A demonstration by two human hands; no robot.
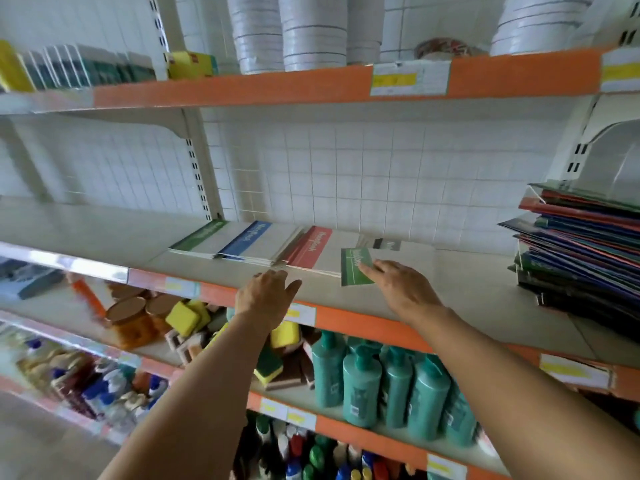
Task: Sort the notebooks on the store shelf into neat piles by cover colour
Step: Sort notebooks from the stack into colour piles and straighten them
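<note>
On the store shelf (450, 289), four notebook piles lie in a row: green-banded pile (199, 237), blue-banded pile (247, 242), red-banded pile (311, 249) and grey-banded pile (388, 245). The right hand (401, 289) presses outstretched fingers on a small green notebook (355, 266), which lies at 6 o'clock of the grey-banded pile, overlapping its front edge. The left hand (266, 294), fingers loose and holding nothing, hovers at the shelf lip, at 7 o'clock of the red-banded pile. A mixed stack of folders (581, 251) sits at 3 o'clock.
</note>
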